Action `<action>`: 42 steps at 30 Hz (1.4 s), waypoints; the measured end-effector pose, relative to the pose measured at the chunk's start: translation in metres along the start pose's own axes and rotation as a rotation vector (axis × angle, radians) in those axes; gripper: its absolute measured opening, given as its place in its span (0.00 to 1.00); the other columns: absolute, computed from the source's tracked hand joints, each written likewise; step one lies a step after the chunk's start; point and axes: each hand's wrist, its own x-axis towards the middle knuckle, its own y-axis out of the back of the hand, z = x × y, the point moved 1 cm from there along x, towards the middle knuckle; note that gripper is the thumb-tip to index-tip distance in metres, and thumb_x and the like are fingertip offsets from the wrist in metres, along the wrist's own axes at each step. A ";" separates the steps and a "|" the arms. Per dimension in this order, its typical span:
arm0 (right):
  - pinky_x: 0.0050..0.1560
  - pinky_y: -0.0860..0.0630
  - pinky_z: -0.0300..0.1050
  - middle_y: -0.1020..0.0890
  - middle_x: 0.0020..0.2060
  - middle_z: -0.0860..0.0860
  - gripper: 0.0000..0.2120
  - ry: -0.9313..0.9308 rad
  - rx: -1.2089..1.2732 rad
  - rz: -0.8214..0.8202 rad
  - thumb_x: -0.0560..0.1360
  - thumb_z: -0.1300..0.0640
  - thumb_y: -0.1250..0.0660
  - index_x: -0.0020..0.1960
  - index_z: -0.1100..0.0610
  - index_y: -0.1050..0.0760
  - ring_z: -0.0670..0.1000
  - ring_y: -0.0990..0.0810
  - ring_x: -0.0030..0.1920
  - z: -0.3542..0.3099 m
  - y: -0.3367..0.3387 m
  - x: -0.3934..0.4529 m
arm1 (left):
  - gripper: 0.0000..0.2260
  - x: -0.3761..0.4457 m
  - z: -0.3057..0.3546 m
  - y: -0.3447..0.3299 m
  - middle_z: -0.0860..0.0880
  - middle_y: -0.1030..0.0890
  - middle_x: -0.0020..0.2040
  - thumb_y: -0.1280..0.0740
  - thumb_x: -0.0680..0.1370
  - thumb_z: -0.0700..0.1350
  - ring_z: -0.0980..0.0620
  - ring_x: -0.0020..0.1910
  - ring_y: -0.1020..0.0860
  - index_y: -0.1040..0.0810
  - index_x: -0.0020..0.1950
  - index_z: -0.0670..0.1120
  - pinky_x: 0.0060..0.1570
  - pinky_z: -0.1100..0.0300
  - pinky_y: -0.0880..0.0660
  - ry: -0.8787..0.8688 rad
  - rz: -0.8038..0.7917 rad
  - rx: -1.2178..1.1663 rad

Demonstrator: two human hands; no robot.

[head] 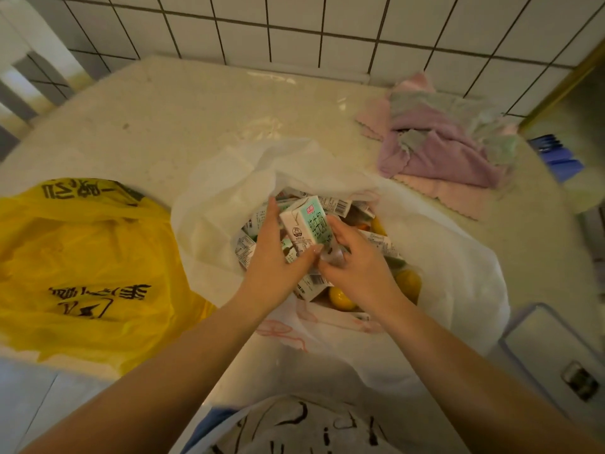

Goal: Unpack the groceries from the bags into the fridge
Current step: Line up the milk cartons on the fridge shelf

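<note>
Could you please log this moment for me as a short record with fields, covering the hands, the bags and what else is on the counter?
left hand: left hand holds a milk carton above the white bag
right hand: right hand has its grip on clear wrapping at the carton's base
white bag: open, holds more cartons and yellow fruit
yellow bag: yellow bag lies left of the white bag, contents hidden
counter: counter also bears folded cloths at back right
fridge: not in view

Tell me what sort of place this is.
Probably a home kitchen: a white tiled wall behind a pale speckled stone countertop, with pink and purple cleaning cloths lying on it.
</note>
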 end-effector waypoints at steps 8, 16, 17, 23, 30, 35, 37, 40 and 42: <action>0.61 0.29 0.35 0.31 0.65 0.41 0.35 -0.057 0.093 -0.125 0.72 0.60 0.29 0.73 0.48 0.40 0.35 0.33 0.63 0.010 0.004 -0.007 | 0.22 -0.001 -0.006 -0.008 0.53 0.21 0.57 0.31 0.74 0.45 0.57 0.54 0.21 0.32 0.67 0.51 0.53 0.57 0.22 0.133 -0.137 -0.208; 0.68 0.44 0.37 0.34 0.71 0.49 0.31 -0.081 -0.434 -0.104 0.73 0.51 0.31 0.73 0.53 0.37 0.47 0.37 0.71 0.045 0.031 0.004 | 0.29 0.005 -0.018 -0.009 0.62 0.31 0.58 0.29 0.73 0.45 0.64 0.58 0.32 0.37 0.71 0.51 0.45 0.80 0.35 0.051 -0.061 0.068; 0.69 0.43 0.38 0.35 0.72 0.49 0.30 -0.085 -0.506 -0.105 0.74 0.52 0.32 0.73 0.53 0.38 0.48 0.38 0.71 0.049 0.034 0.009 | 0.29 0.006 -0.019 -0.010 0.62 0.31 0.57 0.29 0.73 0.45 0.64 0.57 0.33 0.37 0.72 0.51 0.43 0.82 0.35 0.052 -0.059 0.074; 0.68 0.34 0.48 0.36 0.72 0.52 0.29 0.001 -0.817 -0.120 0.74 0.59 0.34 0.73 0.56 0.39 0.54 0.35 0.69 0.078 0.029 0.037 | 0.32 0.009 -0.021 -0.016 0.63 0.31 0.59 0.28 0.73 0.46 0.67 0.57 0.32 0.40 0.73 0.55 0.44 0.81 0.33 0.037 -0.082 0.088; 0.60 0.28 0.47 0.29 0.66 0.52 0.28 -0.001 -0.951 -0.029 0.72 0.56 0.31 0.70 0.53 0.35 0.53 0.29 0.64 0.092 0.017 0.051 | 0.32 0.010 -0.022 -0.018 0.68 0.32 0.55 0.28 0.73 0.45 0.81 0.51 0.34 0.40 0.71 0.57 0.45 0.81 0.33 0.027 -0.102 0.085; 0.55 0.26 0.46 0.27 0.64 0.51 0.25 0.008 -0.912 0.044 0.73 0.55 0.31 0.68 0.52 0.32 0.53 0.28 0.62 0.089 0.018 0.046 | 0.32 0.009 -0.023 -0.018 0.68 0.32 0.56 0.28 0.73 0.44 0.79 0.53 0.33 0.40 0.71 0.57 0.46 0.81 0.33 0.024 -0.086 0.074; 0.53 0.26 0.46 0.27 0.62 0.51 0.23 0.012 -0.848 0.090 0.73 0.54 0.31 0.67 0.53 0.32 0.53 0.27 0.60 0.084 0.022 0.041 | 0.32 0.008 -0.022 -0.018 0.69 0.33 0.56 0.27 0.72 0.45 0.73 0.54 0.32 0.40 0.71 0.58 0.49 0.77 0.32 0.023 -0.078 0.068; 0.46 0.27 0.44 0.27 0.58 0.52 0.23 0.022 -0.686 0.164 0.73 0.51 0.30 0.64 0.55 0.31 0.52 0.27 0.56 0.069 0.030 0.028 | 0.33 0.006 -0.022 -0.019 0.66 0.32 0.58 0.27 0.71 0.45 0.68 0.58 0.34 0.40 0.69 0.59 0.54 0.72 0.32 0.012 -0.064 0.048; 0.43 0.28 0.41 0.26 0.55 0.51 0.23 0.006 -0.549 0.244 0.71 0.50 0.29 0.62 0.55 0.30 0.50 0.25 0.52 0.057 0.035 0.017 | 0.33 0.004 -0.023 -0.019 0.64 0.31 0.60 0.26 0.70 0.44 0.65 0.61 0.33 0.39 0.69 0.57 0.57 0.67 0.31 0.015 -0.048 0.020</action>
